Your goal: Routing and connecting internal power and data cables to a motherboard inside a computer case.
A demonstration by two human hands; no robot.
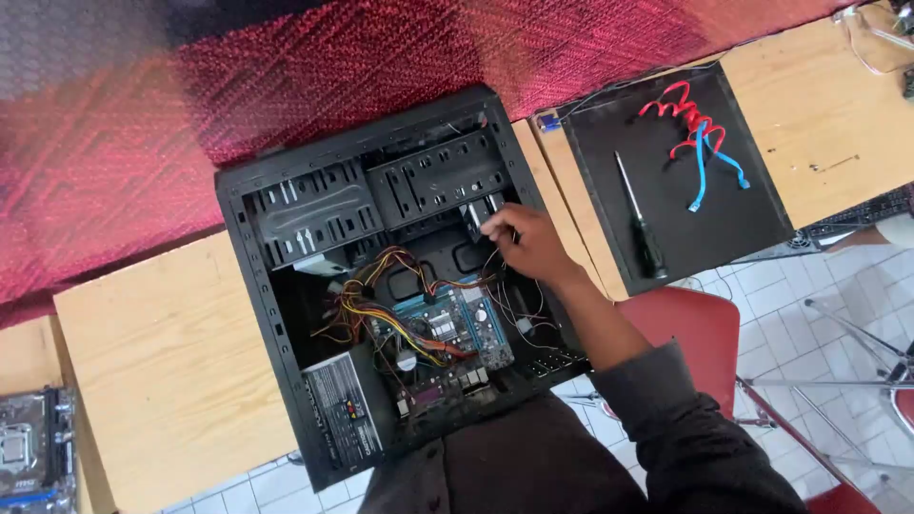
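An open black computer case (249, 286) lies on its side on a wooden table (162, 362). Inside are a blue motherboard (447, 324), a power supply (345, 409) and a bundle of yellow, red and black wires (381, 286). My right hand (528, 238) reaches into the case beside the black drive cage (438, 176). Its fingertips are pinched on a thin wire just below the cage. My dark sleeve (666, 419) runs to the lower right. My left hand is out of view.
The case's black side panel (733, 219) lies on the table at the right, with a black screwdriver (640, 219) and coiled red and blue cables (700, 133) on it. A red chair (700, 328) stands below. Another motherboard (33, 443) sits at the far left. A keyboard (857, 214) shows at the right edge.
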